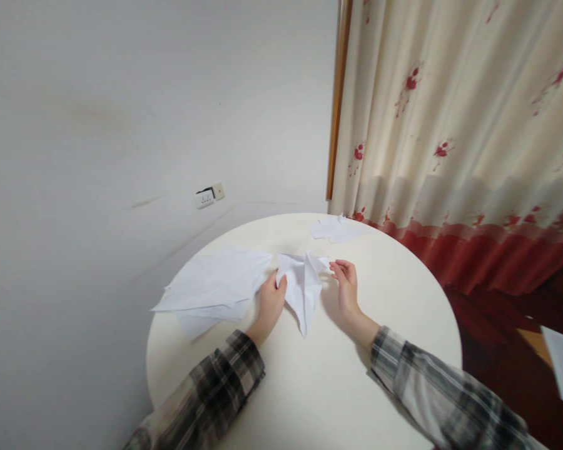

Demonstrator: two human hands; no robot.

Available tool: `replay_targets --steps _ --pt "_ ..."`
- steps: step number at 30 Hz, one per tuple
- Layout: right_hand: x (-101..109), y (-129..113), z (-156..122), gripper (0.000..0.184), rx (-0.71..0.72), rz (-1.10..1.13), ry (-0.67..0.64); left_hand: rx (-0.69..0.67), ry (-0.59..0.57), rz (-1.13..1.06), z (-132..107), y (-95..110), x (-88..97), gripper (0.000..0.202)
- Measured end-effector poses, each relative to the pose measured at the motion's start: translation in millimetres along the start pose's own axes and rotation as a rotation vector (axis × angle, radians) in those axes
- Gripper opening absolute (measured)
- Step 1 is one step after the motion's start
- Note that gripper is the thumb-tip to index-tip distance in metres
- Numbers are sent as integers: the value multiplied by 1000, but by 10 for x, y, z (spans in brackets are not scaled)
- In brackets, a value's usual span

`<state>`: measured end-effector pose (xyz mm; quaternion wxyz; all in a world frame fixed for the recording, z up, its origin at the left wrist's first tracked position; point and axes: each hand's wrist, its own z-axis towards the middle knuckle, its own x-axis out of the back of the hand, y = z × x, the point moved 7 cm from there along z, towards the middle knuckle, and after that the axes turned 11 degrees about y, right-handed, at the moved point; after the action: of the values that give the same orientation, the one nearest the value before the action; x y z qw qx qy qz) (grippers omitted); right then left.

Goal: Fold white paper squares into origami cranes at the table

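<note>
Two plaid sleeves (234, 369): reach in from the near side, one to each hand.
Round worktop (319, 387): white, carrying the folded paper (298, 281).
Left hand (269, 306): touches the paper's left edge; its fingers are closed narrow on that edge, thumb uppermost.
Right hand (349, 297): sits at the paper's upper right corner; its fingers are bent with the tips close together, but whether they pinch the corner or stop just short, I cannot tell.
Folded paper place: between the hands, to the right of the left fingers and to the left of the right ones; the left hand is nearer, being in contact.
Paper's long axis: runs toward the person, from a broad, creased far end to a narrow point.
White sheets (216, 281): overlap one another beside the left hand, to its left.
Ragged paper piece (338, 230): lies near the far rim, well apart from both hands.
Wall socket (204, 199): beyond the far left rim.
Flowered curtain (441, 106): hangs behind, to the right.
</note>
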<state>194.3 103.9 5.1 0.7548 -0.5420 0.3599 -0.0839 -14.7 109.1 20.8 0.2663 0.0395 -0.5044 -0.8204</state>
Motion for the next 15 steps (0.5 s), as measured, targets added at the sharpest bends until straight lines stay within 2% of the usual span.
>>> replay_targets --steps 6,10,15 --pt "-87 -29 -71 25 1 -16 -86 -27 29 24 12 34 19 24" --pt "-150 42 -119 26 -91 -28 -139 -22 17 39 9 11 -5 26" --pt "-133 186 -113 31 -224 -25 -120 -14 -19 31 -5 -1 -43 26"
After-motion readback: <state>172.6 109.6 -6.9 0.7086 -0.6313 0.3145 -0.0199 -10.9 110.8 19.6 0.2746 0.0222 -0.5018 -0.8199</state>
